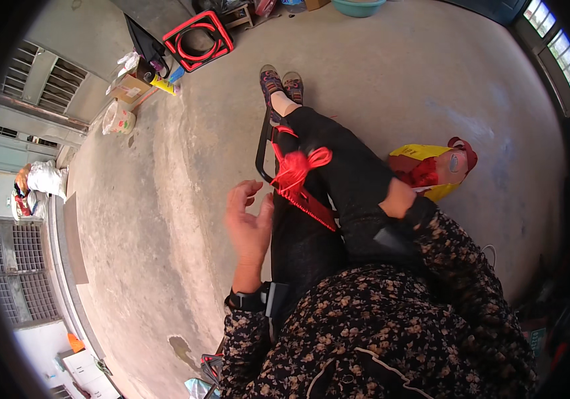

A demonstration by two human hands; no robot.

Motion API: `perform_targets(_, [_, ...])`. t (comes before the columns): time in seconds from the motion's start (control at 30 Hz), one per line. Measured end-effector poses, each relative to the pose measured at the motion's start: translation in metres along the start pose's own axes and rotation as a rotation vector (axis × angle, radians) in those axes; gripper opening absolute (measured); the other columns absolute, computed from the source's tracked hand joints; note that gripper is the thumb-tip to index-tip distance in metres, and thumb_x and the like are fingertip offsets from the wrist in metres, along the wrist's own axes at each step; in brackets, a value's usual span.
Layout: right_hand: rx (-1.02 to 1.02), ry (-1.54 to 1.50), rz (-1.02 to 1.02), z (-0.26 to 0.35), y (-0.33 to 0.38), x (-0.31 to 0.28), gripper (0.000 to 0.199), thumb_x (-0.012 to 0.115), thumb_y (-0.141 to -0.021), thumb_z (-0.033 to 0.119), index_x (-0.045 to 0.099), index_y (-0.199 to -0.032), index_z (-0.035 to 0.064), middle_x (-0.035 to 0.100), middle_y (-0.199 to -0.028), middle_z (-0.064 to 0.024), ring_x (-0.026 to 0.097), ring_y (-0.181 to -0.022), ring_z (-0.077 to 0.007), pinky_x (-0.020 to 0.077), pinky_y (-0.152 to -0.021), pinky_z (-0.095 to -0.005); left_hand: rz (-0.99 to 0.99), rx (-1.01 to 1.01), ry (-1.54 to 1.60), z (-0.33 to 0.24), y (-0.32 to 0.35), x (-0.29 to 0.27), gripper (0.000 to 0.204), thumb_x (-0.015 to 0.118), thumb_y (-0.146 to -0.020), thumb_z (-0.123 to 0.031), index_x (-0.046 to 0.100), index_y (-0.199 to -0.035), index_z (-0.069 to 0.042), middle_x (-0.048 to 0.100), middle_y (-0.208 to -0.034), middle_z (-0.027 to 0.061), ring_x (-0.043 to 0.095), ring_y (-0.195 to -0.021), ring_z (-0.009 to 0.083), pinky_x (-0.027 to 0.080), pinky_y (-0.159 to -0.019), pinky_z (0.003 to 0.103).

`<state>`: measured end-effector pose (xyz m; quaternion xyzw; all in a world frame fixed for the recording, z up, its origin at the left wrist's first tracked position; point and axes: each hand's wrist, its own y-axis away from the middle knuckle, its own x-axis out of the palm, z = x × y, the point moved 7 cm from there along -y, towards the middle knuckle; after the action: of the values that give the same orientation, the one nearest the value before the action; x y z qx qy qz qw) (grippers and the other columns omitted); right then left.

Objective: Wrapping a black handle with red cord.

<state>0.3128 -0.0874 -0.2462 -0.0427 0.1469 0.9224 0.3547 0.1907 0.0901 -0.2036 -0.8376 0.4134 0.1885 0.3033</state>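
Across my thighs lies a black bent frame (260, 154) with a red strip (308, 207) along one side, its edge toothed like a row of cord wraps. A looped bundle of red cord (295, 166) sits on top of it. My left hand (248, 219) is raised just beside the frame, fingers curved and apart, with nothing in it. Off to the right, my right hand (399, 198) hangs over my knee, close to a yellow and red bag (425, 161) on the floor with red material in it. Its fingers are hidden or blurred.
At the upper left stand a black and red square frame (198, 41), a cardboard box (129, 88) and a white bucket (119, 120). A green basin (358, 8) is at the far side. White sacks (45, 178) lean by the left wall. My outstretched feet (278, 83) rest on the concrete floor.
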Motion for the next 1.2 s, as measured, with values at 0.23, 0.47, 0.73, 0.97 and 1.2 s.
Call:
perform_targets(0.23, [-0.026, -0.118, 0.02, -0.037, 0.048, -0.023, 0.036, 0.054, -0.088, 0.007, 0.049, -0.123, 0.0029, 0.061, -0.09, -0.0055, 0.057, -0.075, -0.0158, 0.0473, -0.066, -0.0289, 0.43, -0.472, 0.868, -0.016, 0.02, 0.008, 0.016, 0.059, -0.089, -0.018, 0.059, -0.089, -0.002, 0.066, -0.089, 0.0122, 0.063, -0.076, 0.0161, 0.051, -0.07, 0.027])
perform_targets(0.47, [-0.056, -0.227, 0.039, -0.045, 0.089, 0.018, 0.03, 0.056, -0.087, 0.009, 0.053, -0.117, 0.0032, 0.061, -0.088, -0.0038, 0.057, -0.073, -0.0164, 0.0473, -0.064, -0.0294, 0.347, -0.656, 1.696, -0.03, 0.029, 0.026, 0.025, 0.056, -0.09, -0.027, 0.056, -0.097, -0.003, 0.058, -0.115, 0.0165, 0.058, -0.102, 0.0266, 0.049, -0.062, 0.028])
perform_targets(0.73, [-0.088, -0.341, 0.062, 0.009, 0.004, 0.054, 0.025, 0.059, -0.086, 0.011, 0.057, -0.11, 0.0036, 0.061, -0.085, -0.0021, 0.058, -0.071, -0.0171, 0.0473, -0.062, -0.0299, 0.16, -1.076, 1.465, 0.01, 0.075, 0.017, 0.02, 0.058, -0.09, -0.025, 0.057, -0.096, -0.006, 0.053, -0.076, 0.0043, 0.05, -0.067, 0.0137, 0.037, -0.048, 0.02])
perform_targets(0.97, [-0.036, 0.215, 0.097, 0.014, 0.007, 0.06, 0.039, 0.07, -0.08, 0.025, 0.057, -0.109, 0.0022, 0.064, -0.092, -0.0199, 0.063, -0.086, -0.0272, 0.0492, -0.076, -0.0348, 0.412, -0.846, 1.165, 0.019, 0.086, 0.003, 0.019, 0.057, -0.093, -0.024, 0.057, -0.096, -0.005, 0.059, -0.074, 0.0041, 0.052, -0.058, 0.0096, 0.034, -0.042, 0.019])
perform_targets(1.2, [-0.047, 0.328, 0.055, -0.012, 0.014, 0.052, 0.053, 0.073, -0.077, 0.028, 0.053, -0.118, 0.0015, 0.063, -0.102, -0.0205, 0.063, -0.093, -0.031, 0.0486, -0.083, -0.0362, 0.231, -0.71, 0.863, 0.024, 0.026, 0.006, 0.03, 0.058, -0.094, -0.021, 0.058, -0.117, -0.002, 0.061, -0.078, 0.0028, 0.051, -0.057, 0.0051, 0.036, -0.046, 0.017])
